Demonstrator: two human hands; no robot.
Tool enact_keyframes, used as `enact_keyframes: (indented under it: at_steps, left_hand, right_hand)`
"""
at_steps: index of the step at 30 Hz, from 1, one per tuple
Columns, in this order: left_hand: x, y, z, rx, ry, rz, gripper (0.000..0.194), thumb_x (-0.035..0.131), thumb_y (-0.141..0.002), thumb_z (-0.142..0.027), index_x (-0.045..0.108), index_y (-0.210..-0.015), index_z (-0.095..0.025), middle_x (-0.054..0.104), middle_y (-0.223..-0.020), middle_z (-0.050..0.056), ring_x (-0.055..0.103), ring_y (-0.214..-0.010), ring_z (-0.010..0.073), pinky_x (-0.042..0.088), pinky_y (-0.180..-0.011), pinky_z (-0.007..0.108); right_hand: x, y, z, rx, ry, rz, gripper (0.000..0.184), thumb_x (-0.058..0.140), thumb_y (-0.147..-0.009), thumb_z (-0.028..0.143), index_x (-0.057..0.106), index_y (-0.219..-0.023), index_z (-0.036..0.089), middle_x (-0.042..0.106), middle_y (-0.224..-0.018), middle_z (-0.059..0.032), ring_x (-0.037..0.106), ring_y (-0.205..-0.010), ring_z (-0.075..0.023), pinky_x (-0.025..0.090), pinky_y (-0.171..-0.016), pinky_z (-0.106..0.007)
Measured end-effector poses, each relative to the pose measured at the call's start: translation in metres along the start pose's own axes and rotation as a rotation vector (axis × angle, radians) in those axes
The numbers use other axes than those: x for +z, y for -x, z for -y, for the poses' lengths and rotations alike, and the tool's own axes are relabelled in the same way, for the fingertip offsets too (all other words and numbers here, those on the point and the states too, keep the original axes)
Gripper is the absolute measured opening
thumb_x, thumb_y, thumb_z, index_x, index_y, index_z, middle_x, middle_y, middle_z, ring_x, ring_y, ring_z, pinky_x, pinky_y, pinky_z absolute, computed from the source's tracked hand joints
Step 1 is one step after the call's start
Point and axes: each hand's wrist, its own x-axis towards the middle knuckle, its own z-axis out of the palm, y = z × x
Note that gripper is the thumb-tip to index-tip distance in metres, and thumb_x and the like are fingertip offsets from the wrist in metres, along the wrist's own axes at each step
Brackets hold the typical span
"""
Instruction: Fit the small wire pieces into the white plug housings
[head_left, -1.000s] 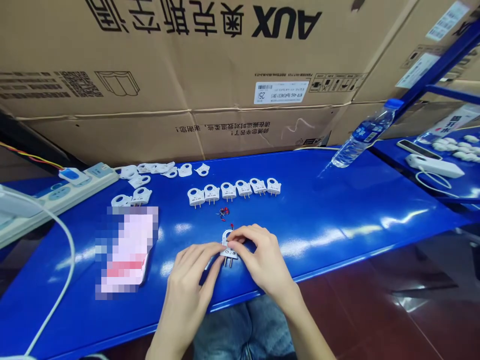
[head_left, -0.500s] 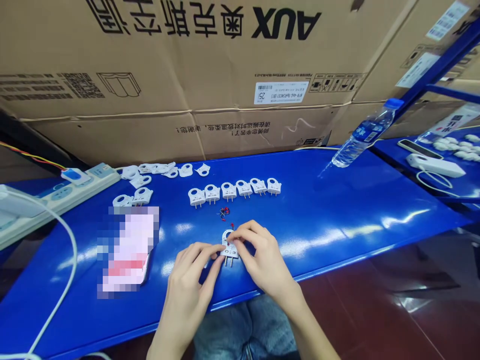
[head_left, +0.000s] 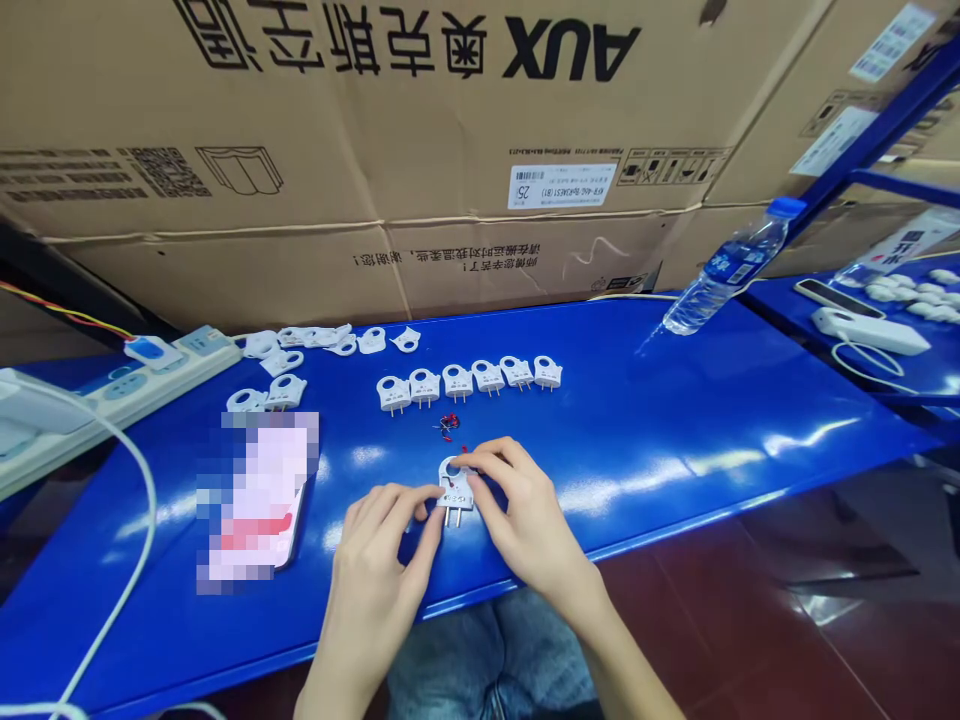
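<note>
In the head view, we hold a white two-pin plug with a round-holed tab, its pins pointing toward us. Our right hand is curled over it, fingers on its upper face. Our left hand closes on its left edge, just above the blue workbench.

The blue tabletop carries six white two-pin plugs in a row at 12 o'clock, tiny red parts just below them, a pixelated item at 9 o'clock, a power strip at 10 o'clock, and a water bottle at 2 o'clock.

White plug row ahead
</note>
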Motion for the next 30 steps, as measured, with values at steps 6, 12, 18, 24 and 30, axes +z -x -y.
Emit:
enact_keyframes:
  at_steps: [6, 12, 18, 24, 30]
  left_hand:
    - [0.002, 0.000, -0.003, -0.153, -0.144, -0.166, 0.014, 0.054, -0.101, -0.034, 0.064, -0.103, -0.024, 0.063, -0.085, 0.002, 0.062, -0.085, 0.0227, 0.044, -0.082, 0.038]
    - [-0.001, -0.001, -0.004, -0.353, -0.152, -0.286, 0.025, 0.053, -0.101, -0.035, 0.061, -0.119, -0.022, 0.062, -0.088, 0.004, 0.061, -0.089, 0.0252, 0.046, -0.081, 0.038]
    - [-0.001, -0.001, -0.009, -0.207, -0.100, -0.294, 0.022, 0.050, -0.103, -0.032, 0.065, -0.117, -0.024, 0.065, -0.092, 0.004, 0.063, -0.087, 0.0221, 0.050, -0.086, 0.037]
    - [0.001, -0.001, -0.010, -0.250, -0.176, -0.260, 0.026, 0.050, -0.103, -0.034, 0.065, -0.123, -0.025, 0.070, -0.107, 0.008, 0.065, -0.101, 0.0277, 0.051, -0.091, 0.043]
    - [0.002, -0.003, -0.006, -0.331, -0.319, -0.253, 0.045, 0.049, -0.103, -0.040, 0.058, -0.143, -0.022, 0.064, -0.124, 0.016, 0.059, -0.116, 0.0363, 0.050, -0.098, 0.054]
  right_hand:
    - [0.000, 0.002, -0.001, 0.017, -0.001, -0.015, 0.031, 0.049, -0.106, 0.020, 0.063, -0.132, 0.027, 0.065, -0.126, -0.0088, 0.061, -0.121, -0.0236, 0.048, -0.112, -0.045]
    - [0.001, 0.003, -0.001, 0.016, 0.018, 0.009, 0.029, 0.051, -0.105, 0.021, 0.064, -0.131, 0.027, 0.064, -0.128, -0.0083, 0.060, -0.122, -0.0241, 0.047, -0.113, -0.048]
    - [0.001, 0.003, -0.001, 0.005, 0.026, 0.005, 0.028, 0.052, -0.105, 0.021, 0.065, -0.130, 0.026, 0.065, -0.128, -0.0088, 0.061, -0.121, -0.0241, 0.051, -0.108, -0.044]
    - [0.001, 0.003, -0.002, 0.001, 0.034, 0.021, 0.028, 0.052, -0.106, 0.023, 0.065, -0.130, 0.026, 0.065, -0.128, -0.0086, 0.061, -0.121, -0.0240, 0.051, -0.107, -0.043]
    - [0.001, 0.003, 0.000, 0.008, 0.051, 0.036, 0.028, 0.054, -0.105, 0.022, 0.065, -0.131, 0.026, 0.065, -0.129, -0.0078, 0.061, -0.122, -0.0235, 0.050, -0.108, -0.043]
